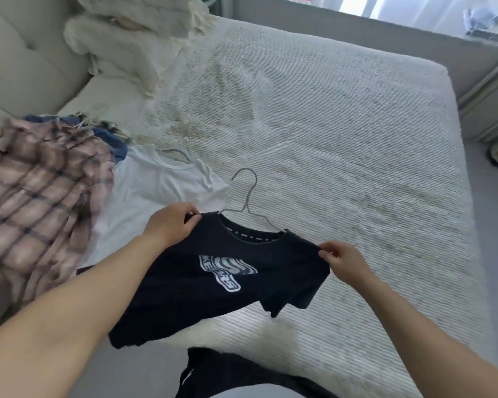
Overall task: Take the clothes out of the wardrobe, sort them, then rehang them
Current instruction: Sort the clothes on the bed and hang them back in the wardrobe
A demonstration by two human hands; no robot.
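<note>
The limp, light black printed T-shirt on its thin wire hanger likely handles best from the shoulder seams, where the left hand and right hand each pinch it.

The black T-shirt is soft matt cloth with a flat, pale printed logo, hung on a thin grey wire hanger that looks like dull metal. The bed is covered in a finely ribbed, rough-looking whitish fabric. Beside it lie a smooth white T-shirt, a woven pink plaid shirt and fluffy cream bedding.
</note>
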